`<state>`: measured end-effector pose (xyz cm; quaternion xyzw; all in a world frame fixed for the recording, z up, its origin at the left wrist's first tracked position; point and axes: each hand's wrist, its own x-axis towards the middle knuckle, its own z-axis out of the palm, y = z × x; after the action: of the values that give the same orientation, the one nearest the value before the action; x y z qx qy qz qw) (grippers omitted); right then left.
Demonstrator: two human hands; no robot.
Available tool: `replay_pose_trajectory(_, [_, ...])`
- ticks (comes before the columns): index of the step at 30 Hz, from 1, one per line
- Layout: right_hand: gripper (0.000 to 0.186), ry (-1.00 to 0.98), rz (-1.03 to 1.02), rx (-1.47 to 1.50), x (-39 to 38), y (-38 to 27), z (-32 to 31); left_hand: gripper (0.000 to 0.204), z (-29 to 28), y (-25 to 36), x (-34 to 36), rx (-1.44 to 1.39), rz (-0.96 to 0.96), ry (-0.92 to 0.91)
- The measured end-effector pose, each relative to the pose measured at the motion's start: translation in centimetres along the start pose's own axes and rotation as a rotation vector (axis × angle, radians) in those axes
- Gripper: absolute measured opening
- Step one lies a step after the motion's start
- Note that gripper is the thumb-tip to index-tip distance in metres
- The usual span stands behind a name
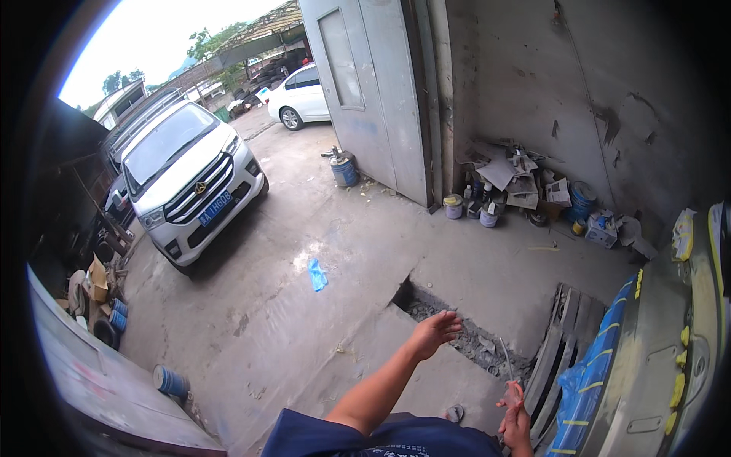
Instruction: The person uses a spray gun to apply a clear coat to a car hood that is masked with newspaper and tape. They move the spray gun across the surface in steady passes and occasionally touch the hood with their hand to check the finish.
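My left hand (436, 333) is stretched out in mid-air with its fingers extended and nothing in it. Below it, a rubble-filled trench (480, 341) cuts through the concrete floor. Lower and to the right, my right hand (517, 423) is closed around a screwdriver (505, 359), its thin metal shaft pointing up and away from me. The reddish handle is partly covered by my fingers. Just right of that hand stand the wooden slats (558, 327) and a car body (662, 358) partly masked with blue plastic sheet (590, 381) and yellow tape.
A white van (186, 171) and a white car (303, 97) stand outside beyond a grey metal door (373, 99). Paint cans (454, 206) and scrap paper (499, 171) line the wall. A blue glove-like scrap (317, 276) lies on the floor. A blue can (170, 381) stands near left.
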<state>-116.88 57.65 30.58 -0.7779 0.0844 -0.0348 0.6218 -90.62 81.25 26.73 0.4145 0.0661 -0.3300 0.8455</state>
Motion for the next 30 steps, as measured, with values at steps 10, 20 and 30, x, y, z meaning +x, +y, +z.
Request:
replay_pose_trajectory(10, [0.052,-0.011,-0.047,-0.172,22.9,0.9,-2.7,0.025,-4.2,9.1,18.9,-0.102,0.048,0.096])
replay_pose_trajectory(20, [0.044,0.389,0.124,-0.268,37.5,1.8,-9.1,0.009,6.7,12.5,46.8,0.375,-0.053,-0.044])
replay_pose_trajectory(30, [0.038,0.809,0.473,-0.084,46.5,8.5,-19.2,0.018,26.1,6.0,67.9,0.805,-0.146,-0.399])
